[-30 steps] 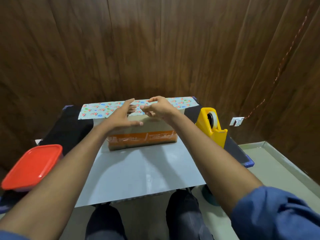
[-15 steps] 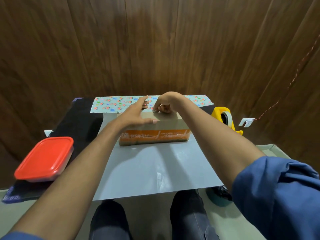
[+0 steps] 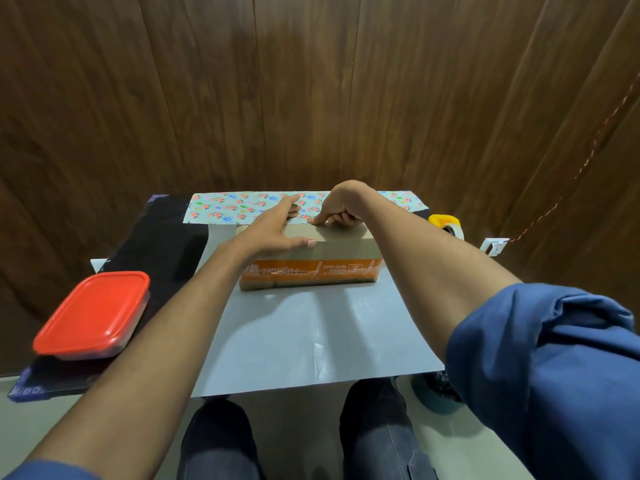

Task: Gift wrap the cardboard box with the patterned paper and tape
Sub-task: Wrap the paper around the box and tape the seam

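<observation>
The cardboard box [image 3: 343, 242], with an orange printed front, stands on the white back of the patterned paper [image 3: 294, 334]. The paper's far flap [image 3: 235, 207] shows its floral side and comes up behind the box to the far top edge. My left hand [image 3: 273, 232] lies flat on the box top, its straight fingers reaching onto the flap. My right hand [image 3: 337, 211] has curled fingers at the flap's edge and holds it against the far rim of the box, index fingertip pointing left. A yellow tape dispenser [image 3: 445, 225] sits to the right, partly hidden behind my right forearm.
A red-lidded plastic container [image 3: 93, 313] rests on the black mat [image 3: 156, 247] at the left. A dark wood wall rises just behind the table. My knees show below the paper's near edge. A white wall fitting [image 3: 495, 245] with a cord is at the far right.
Both hands have brought the floral flap down from above the box to its far top edge. My right hand has dropped and curled tighter. The view has shifted left and upward.
</observation>
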